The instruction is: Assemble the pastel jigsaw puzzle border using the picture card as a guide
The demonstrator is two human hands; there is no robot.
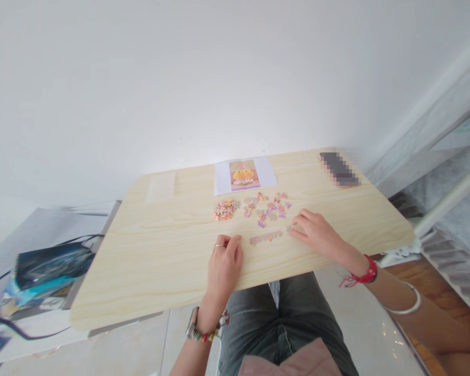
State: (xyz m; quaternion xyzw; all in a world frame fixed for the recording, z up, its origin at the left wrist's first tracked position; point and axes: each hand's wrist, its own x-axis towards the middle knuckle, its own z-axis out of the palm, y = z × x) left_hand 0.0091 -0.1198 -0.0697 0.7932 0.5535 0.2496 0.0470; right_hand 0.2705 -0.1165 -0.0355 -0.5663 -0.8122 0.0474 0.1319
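A short joined strip of jigsaw pieces [266,237] lies flat near the front of the table. At its right end, my right hand [317,232] pinches a small pale greenish puzzle piece [289,229] between thumb and fingers, close to the tabletop. My left hand [225,261] rests on the table left of the strip, its fingers curled in and nothing visible in them. Beyond the strip are scattered pink and purple puzzle pieces [272,206]. A dense pile of mixed puzzle pieces [225,209] sits to their left.
Behind the pieces lies a white sheet [221,177] with a printed orange cartoon picture [244,175]. A blurred-out phone [340,169] is at the far right, and a translucent sheet [161,187] at the left. The wooden table [141,261] backs onto a wall.
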